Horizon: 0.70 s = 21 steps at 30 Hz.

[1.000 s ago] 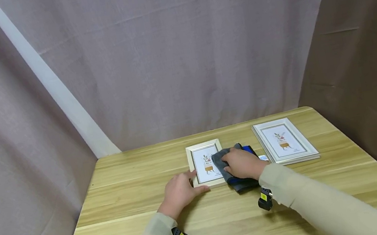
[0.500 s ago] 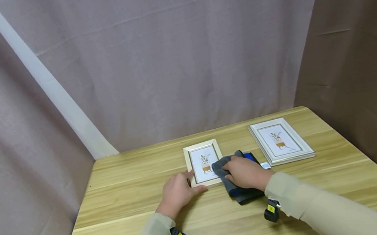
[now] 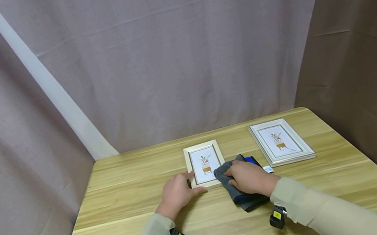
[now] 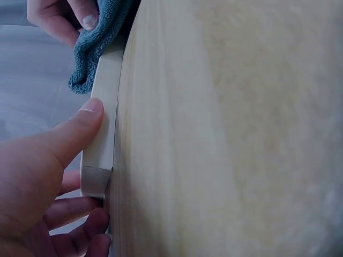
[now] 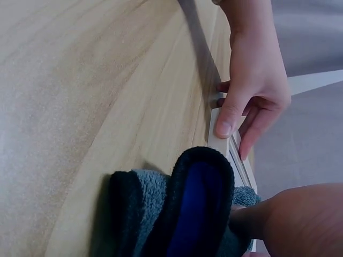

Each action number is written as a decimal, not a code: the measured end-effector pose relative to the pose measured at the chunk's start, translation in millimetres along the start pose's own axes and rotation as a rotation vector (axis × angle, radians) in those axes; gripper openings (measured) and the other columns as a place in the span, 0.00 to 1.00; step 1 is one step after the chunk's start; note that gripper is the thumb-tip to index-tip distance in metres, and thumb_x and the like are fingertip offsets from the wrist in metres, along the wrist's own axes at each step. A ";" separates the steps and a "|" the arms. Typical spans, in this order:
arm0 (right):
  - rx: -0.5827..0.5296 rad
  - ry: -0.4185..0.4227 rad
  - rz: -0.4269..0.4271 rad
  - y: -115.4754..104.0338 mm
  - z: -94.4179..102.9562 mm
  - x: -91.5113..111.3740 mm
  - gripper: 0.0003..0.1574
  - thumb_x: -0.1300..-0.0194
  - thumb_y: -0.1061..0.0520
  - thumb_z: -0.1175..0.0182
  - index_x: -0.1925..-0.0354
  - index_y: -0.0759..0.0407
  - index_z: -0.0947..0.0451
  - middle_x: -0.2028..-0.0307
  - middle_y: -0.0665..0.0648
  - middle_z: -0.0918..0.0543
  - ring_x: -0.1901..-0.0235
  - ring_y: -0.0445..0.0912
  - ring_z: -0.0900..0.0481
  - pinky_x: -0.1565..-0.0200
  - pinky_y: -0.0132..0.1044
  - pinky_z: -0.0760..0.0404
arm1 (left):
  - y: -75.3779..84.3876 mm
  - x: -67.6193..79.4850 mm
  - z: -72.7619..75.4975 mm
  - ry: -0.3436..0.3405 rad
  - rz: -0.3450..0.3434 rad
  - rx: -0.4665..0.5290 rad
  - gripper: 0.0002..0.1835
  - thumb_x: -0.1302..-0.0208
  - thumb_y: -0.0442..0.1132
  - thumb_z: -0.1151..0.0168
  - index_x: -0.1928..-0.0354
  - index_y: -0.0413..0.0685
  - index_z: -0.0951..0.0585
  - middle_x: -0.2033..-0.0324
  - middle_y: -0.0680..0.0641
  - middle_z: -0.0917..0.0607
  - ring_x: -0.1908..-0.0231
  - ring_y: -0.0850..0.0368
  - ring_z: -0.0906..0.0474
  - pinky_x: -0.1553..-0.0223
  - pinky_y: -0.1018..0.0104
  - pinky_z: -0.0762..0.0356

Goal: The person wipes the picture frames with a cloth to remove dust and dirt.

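Note:
A cream picture frame (image 3: 199,163) with a plant print lies face up on the table. My left hand (image 3: 177,191) grips its near left corner, with the thumb (image 4: 86,123) along the near edge and the fingers at the left side. My right hand (image 3: 251,175) holds a folded grey cloth (image 3: 235,190) with blue inside, bunched under its fingers. One end of the cloth covers the frame's lower right corner; the rest hangs over onto the table. In the right wrist view, the cloth's dark-edged blue fold (image 5: 195,209) stands in front of the frame.
A white picture frame (image 3: 281,142) with a similar print lies at the right, close to the cloth's white tag (image 3: 268,169). Its edge looks layered; I cannot tell if it is a stack. The wooden table (image 3: 129,184) ends at curtains (image 3: 164,55) behind.
My right hand and the cloth have slid toward me and slightly right, uncovering more of the print. My left hand keeps its grip on the cream frame. The head view has shifted slightly.

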State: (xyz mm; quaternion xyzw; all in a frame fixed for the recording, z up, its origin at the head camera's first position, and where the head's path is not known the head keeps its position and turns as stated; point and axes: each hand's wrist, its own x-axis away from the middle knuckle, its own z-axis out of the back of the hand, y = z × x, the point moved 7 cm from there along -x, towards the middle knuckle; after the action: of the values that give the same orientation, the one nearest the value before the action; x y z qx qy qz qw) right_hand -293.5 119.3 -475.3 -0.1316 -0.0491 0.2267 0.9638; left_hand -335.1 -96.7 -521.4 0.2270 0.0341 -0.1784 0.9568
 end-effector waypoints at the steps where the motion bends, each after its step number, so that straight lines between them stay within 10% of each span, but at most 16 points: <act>1: 0.003 0.000 -0.002 0.2 -0.1 -0.4 0.18 0.23 0.58 0.30 0.40 0.64 0.11 0.44 0.63 0.10 0.39 0.61 0.16 0.38 0.57 0.17 | 0.0 -0.1 0.1 -0.002 -0.001 0.001 0.46 0.44 0.71 0.19 0.31 0.50 0.14 0.35 0.43 0.13 0.42 0.43 0.13 0.48 0.48 0.14; 21: 0.072 0.008 -0.014 9.4 4.3 -34.8 0.17 0.24 0.57 0.28 0.42 0.63 0.10 0.46 0.62 0.10 0.43 0.59 0.14 0.42 0.55 0.14 | -1.3 -2.3 0.5 -0.068 -0.008 -0.009 0.45 0.46 0.64 0.14 0.29 0.52 0.16 0.34 0.44 0.14 0.38 0.42 0.15 0.41 0.48 0.17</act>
State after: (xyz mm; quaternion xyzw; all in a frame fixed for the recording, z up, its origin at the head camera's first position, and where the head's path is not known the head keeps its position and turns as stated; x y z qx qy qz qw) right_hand -329.2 112.7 -475.0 -0.0973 -0.0378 0.2211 0.9696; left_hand -337.7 -97.3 -521.1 0.2161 0.0032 -0.1895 0.9578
